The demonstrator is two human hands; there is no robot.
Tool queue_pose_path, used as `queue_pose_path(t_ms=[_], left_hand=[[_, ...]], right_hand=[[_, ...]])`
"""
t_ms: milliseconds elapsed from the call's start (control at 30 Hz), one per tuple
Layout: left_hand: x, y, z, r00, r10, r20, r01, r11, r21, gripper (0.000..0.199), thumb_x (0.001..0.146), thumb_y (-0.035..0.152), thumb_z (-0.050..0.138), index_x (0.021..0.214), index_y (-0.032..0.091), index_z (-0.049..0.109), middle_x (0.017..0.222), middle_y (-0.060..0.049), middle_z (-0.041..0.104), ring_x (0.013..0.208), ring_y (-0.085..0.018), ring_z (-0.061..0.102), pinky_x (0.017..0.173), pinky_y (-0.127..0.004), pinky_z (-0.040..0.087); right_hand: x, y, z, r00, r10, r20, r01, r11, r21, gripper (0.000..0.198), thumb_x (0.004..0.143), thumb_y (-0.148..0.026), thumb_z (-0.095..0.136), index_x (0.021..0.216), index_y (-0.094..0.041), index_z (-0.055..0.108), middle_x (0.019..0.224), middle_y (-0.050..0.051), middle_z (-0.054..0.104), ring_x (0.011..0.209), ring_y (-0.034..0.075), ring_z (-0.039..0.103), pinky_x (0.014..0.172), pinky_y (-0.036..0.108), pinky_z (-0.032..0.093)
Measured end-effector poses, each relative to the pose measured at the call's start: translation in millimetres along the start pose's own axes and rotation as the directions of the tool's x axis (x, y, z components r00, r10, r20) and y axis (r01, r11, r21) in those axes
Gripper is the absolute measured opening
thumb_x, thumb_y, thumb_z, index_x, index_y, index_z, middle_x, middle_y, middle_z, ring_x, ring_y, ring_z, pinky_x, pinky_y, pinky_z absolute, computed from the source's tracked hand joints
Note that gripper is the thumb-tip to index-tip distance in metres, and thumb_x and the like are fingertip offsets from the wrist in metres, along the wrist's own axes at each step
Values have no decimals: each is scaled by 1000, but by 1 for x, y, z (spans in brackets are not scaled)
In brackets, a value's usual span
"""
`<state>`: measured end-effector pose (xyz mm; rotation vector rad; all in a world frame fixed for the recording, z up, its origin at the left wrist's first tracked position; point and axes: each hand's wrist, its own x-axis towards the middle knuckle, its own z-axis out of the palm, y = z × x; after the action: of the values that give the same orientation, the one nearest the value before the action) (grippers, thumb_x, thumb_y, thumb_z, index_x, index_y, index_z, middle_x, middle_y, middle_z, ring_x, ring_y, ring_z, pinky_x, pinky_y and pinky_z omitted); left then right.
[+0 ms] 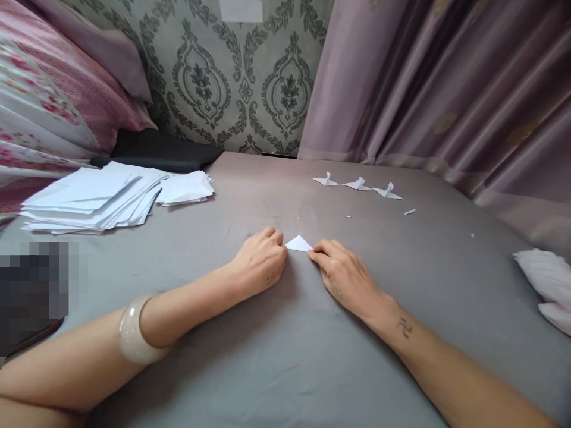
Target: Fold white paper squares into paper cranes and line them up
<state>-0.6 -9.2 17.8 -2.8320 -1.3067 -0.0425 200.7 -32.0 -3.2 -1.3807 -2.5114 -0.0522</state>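
Note:
A small white paper triangle (298, 243) lies on the grey cloth between my two hands, its peak pointing away from me. My left hand (264, 260) is closed at its left corner, the fingertips curled out of sight. At the right corner, my right hand (341, 270) pinches the paper between thumb and fingers. Farther back on the right stand three small folded paper figures in a row: the left figure (327, 180), the middle figure (357, 184) and the right figure (388, 191).
A large stack of white paper (89, 199) lies at the left, beside a smaller pile (186, 188). Behind them is a black cloth (160, 151). Paper scraps (409, 211) lie near the figures. White fabric (544, 276) sits at the right edge; a curtain (401, 83) hangs behind.

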Motion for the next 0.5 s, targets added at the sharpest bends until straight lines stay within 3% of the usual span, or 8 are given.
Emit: queue_pose_path(t_ms=[167,300,400,500], left_hand=[[4,-10,13,974,-176,-140,144,965,-218,14,82,21,44,83,18,58,83,-7,60,80,-21,56,62,-31,42],[6,-15,22,961,-180,-211,89,920,-381,21,83,33,52,99,19,52,93,-6,59,86,-21,56,75,-35,46],[7,-17,24,967,-140,-214,34,899,-437,13,86,28,49,96,21,55,98,-6,58,90,-20,56,76,-33,46],[8,-17,25,970,-132,-204,17,874,-486,10,87,23,47,87,21,56,98,-5,60,89,-18,57,75,-30,47]], right_hand=[[0,4,7,981,134,-138,-111,981,162,30,84,-7,41,80,-20,67,90,6,67,85,19,59,68,30,43],[5,10,13,911,340,-232,-234,892,386,24,77,-8,43,74,-21,64,80,2,67,71,15,60,67,28,45],[8,14,14,863,462,-206,-306,801,515,18,76,-14,47,81,-21,64,76,1,68,61,14,58,64,28,46],[11,15,15,844,523,-120,-332,684,649,16,78,-20,50,89,-20,63,82,3,70,65,14,63,67,29,49]])
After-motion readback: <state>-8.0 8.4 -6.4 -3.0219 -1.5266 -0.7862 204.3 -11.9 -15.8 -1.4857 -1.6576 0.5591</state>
